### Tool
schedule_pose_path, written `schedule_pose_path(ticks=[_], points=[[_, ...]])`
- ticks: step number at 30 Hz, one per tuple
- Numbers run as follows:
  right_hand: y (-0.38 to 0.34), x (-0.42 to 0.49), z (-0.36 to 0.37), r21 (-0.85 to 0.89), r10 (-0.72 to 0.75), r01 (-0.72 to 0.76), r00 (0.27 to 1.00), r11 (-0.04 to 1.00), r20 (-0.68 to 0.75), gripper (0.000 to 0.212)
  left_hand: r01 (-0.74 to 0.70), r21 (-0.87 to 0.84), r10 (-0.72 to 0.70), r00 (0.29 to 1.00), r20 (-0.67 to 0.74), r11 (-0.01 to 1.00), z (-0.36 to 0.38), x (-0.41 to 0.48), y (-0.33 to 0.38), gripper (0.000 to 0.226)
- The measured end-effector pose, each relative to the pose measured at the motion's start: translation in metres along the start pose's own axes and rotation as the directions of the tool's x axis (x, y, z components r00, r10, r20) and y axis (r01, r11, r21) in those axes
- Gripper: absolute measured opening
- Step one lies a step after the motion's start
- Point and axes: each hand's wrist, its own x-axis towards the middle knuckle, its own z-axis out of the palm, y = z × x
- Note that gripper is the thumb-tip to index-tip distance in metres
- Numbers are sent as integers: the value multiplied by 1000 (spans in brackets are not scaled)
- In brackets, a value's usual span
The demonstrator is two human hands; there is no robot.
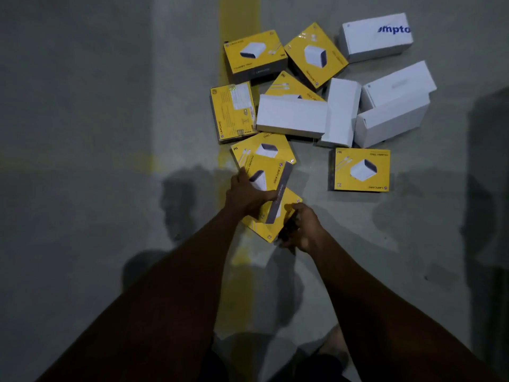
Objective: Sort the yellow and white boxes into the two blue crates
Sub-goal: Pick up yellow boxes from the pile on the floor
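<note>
down on the floor, yellow boxes and white boxes are lying in a loose pile. at the near end, the left hand is curling its fingers round a tilted box. the right hand is pinching the edge of a low box, which is sitting just under the tilted one.

Nearest, an upper box lies across a lower box. A lone box lies right of them. Behind it crowd 5 cartons, with 5 other boxes on their left.
</note>
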Motion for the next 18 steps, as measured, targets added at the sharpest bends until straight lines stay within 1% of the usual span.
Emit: schedule_pose_path(ticks=[2, 4, 7, 9, 13, 15, 17, 18], points=[[3, -3, 1, 56, 10, -12, 1000, 998, 26, 29, 35, -98, -32, 999, 33, 995, -10, -1, -2, 120], [6, 1, 0, 116, -4, -1, 999, 993, 41, 29, 93, -137, -83, 994, 76, 986, -15, -3, -4, 113], [12, 2, 8, 65, -21, 16, 996, 998, 83, 41, 205, -226, -150, 960, 236, 952, -15, -8, -12, 104], [18, 7, 10, 10, -45, 44, 997, 999, 63, 46, 221, -236, -154, 950, 271, 946, -11, -12, -15, 99], [22, 4, 6, 43, -131, 129, 991, 991, 34, 35, 276, -218, -191, 920, 342, 936, -4, -26, -19, 106], [14, 2, 8, -42, -234, 236, 972, 971, 33, 30, 294, -268, -188, 914, 359, 918, 0, -36, -24, 106], [3, -7, 13, -212, -340, 334, 940, 918, 10, 23, 325, -355, -196, 914, 354, 876, 4, -46, -30, 100], [0, -14, 14, -317, -356, 335, 935, 887, -8, 26, 334, -410, -195, 919, 344, 849, 5, -51, -33, 96]])
